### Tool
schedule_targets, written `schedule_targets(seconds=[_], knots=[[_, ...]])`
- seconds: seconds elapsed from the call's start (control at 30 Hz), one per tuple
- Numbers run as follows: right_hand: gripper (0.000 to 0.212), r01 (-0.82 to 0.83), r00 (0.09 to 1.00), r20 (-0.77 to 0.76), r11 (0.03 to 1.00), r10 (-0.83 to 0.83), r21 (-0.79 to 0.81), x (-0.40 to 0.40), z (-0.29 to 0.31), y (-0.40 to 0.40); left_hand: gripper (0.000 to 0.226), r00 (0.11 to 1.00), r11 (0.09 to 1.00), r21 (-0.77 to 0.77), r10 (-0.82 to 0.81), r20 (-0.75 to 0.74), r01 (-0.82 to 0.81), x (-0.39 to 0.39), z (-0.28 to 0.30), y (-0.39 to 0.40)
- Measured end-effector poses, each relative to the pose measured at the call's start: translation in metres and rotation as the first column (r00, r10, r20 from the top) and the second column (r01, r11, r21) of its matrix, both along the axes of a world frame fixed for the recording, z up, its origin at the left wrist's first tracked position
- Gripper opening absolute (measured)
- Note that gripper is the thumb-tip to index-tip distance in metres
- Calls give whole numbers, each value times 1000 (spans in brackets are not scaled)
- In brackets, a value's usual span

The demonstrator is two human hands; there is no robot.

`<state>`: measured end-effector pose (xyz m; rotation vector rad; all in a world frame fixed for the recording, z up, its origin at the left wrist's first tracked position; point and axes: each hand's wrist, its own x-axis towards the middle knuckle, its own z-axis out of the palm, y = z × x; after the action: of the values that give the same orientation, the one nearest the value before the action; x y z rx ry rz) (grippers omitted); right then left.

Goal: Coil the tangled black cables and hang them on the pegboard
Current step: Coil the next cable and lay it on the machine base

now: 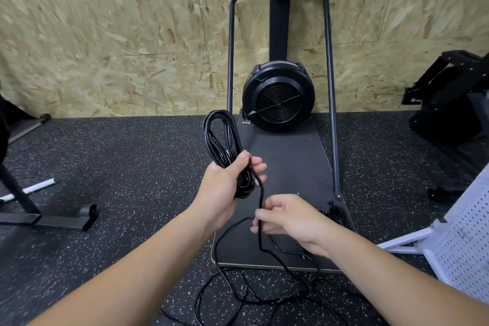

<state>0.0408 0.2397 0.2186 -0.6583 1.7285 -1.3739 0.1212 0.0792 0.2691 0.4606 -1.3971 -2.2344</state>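
My left hand (225, 185) grips a coil of black cable (221, 137) whose loops stand up above the fist. A free strand runs down from the coil to my right hand (285, 219), which pinches that strand between thumb and fingers. Below the hands the strand trails onto the platform and ends at a plug (301, 257). More loose black cables (254, 294) lie tangled on the floor in front of me. A small cable bundle (334, 213) lies at the platform's right edge. The white pegboard (465, 254) leans at the far right.
A black fan-wheel exercise machine (277, 98) with a tube frame stands on a dark platform (293, 167) against an OSB wall. Black equipment (455, 103) sits at the right, a metal stand's foot (63, 219) at the left. The floor is speckled black rubber.
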Motion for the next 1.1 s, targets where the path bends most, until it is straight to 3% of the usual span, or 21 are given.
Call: schedule_targets(seconds=[0.1,0.17,0.23,0.3,0.33,0.37,0.47,0.57,0.63,0.73,0.83,0.9,0.97,1.03,1.1], knots=[[19,76,982,172,997,-74,-5,2,5,-5,15,998,997,-39,63,-8,-63,-2,-3,-12],[19,146,968,197,988,-152,46,5,11,-11,11,994,991,-77,107,-1,-107,-4,-8,-19],[26,106,994,-13,987,-105,120,8,23,-10,13,984,978,-139,167,68,-157,-5,-14,-24],[24,55,945,-327,989,-6,140,10,44,-3,16,967,961,-227,198,161,-159,-8,-19,-29],[15,37,909,-416,997,-4,71,9,55,2,17,961,955,-263,192,199,-137,-8,-21,-32],[7,19,912,-409,999,-36,-45,8,66,6,18,958,951,-291,173,229,-102,-9,-22,-35],[20,72,968,-207,944,-145,-323,1,79,11,22,956,953,-301,50,289,41,-6,-17,-34],[14,175,962,-144,928,-233,-330,-2,77,13,51,922,947,-228,-131,365,225,2,-7,-16],[24,292,934,-141,928,-329,-232,-6,71,12,64,885,922,-148,-284,368,357,6,-3,1],[50,363,920,-146,931,-365,-36,-18,59,11,49,862,890,-138,-368,348,436,9,-5,21],[49,369,926,172,906,-337,-208,-29,56,8,26,883,917,-79,-348,314,390,8,-9,22],[49,377,920,237,874,-313,-306,-37,55,14,24,913,947,-2,-310,266,322,6,-5,17],[44,287,956,-2,934,-294,-213,-37,49,21,28,936,961,45,-277,219,274,5,-2,12],[22,227,934,-274,973,-229,-40,-32,36,23,31,952,965,98,-258,166,245,5,-1,9],[19,300,902,-316,953,-295,-32,-30,28,21,32,962,966,130,-241,126,225,4,-1,8]])
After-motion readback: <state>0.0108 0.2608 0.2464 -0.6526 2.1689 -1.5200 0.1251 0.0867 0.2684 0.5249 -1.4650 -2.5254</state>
